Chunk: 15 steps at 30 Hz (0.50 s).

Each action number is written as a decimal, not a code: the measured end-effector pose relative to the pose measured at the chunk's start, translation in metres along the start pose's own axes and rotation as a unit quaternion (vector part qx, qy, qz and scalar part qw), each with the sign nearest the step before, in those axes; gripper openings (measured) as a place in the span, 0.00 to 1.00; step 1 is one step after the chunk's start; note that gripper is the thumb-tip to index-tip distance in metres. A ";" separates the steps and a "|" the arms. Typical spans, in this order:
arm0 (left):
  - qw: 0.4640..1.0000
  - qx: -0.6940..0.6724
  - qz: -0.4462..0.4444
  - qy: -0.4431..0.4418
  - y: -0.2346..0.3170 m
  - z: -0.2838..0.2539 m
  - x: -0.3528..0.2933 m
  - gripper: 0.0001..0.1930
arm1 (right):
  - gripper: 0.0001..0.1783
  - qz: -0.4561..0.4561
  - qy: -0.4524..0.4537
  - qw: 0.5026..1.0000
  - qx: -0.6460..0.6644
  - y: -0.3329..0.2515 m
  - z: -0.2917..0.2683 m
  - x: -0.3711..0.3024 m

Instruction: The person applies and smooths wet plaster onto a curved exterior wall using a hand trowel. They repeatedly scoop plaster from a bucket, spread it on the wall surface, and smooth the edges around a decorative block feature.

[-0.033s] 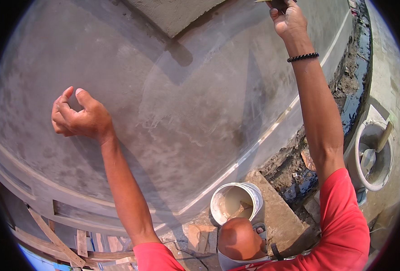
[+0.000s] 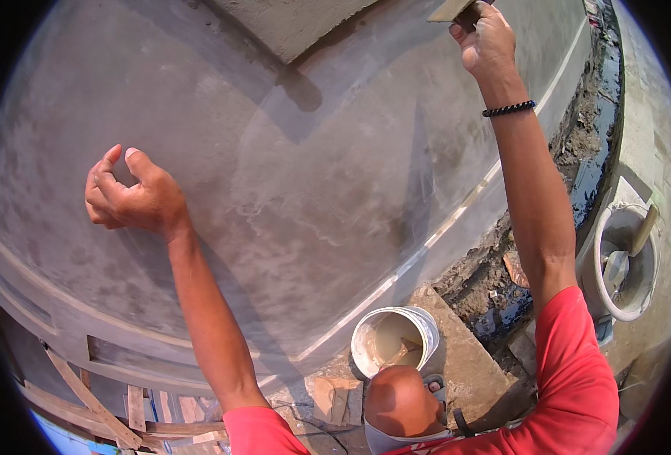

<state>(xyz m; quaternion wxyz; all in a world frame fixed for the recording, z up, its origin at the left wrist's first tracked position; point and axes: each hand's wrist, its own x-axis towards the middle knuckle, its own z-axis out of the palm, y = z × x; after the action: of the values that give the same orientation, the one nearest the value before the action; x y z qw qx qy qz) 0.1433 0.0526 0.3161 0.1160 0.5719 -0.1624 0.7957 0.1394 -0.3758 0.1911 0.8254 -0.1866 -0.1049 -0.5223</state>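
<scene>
My left hand (image 2: 136, 194) is raised over the grey plastered wall (image 2: 313, 197), its fingers loosely curled and apart, with nothing visible in them. Whether it touches the surface I cannot tell. Far off at the top right, my right hand (image 2: 490, 42) has its fingers closed round a flat, tan, float-like tool (image 2: 451, 10). The upper edge of the picture cuts off part of that tool. A black braided bracelet (image 2: 509, 108) circles my right wrist. Damp, darker patches mottle the plaster between both arms.
Close to my knee (image 2: 402, 398) stands a white bucket (image 2: 359, 350) of cloudy water with a tool in it. Another bucket (image 2: 602, 265), holding a trowel, sits at right beyond a muddy ditch (image 2: 597, 152). A concrete block corner (image 2: 290, 38) juts in above; timber pieces (image 2: 93, 394) lie lower left.
My right hand has shifted slightly, and more of the flat tool now shows below the upper edge. The left hand stays almost in place.
</scene>
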 end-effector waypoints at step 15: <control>1.000 -0.007 -0.012 -0.013 -0.005 -0.005 -0.002 0.07 | 0.21 -0.322 -0.167 0.808 -0.463 0.046 0.127 -0.160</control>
<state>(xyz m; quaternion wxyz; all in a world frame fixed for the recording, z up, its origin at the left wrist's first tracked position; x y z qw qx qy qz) 0.1417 0.0592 0.3134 0.1275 0.5833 -0.1625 0.7855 0.1146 -0.1727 0.2386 0.3950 -0.5867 -0.0410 -0.7058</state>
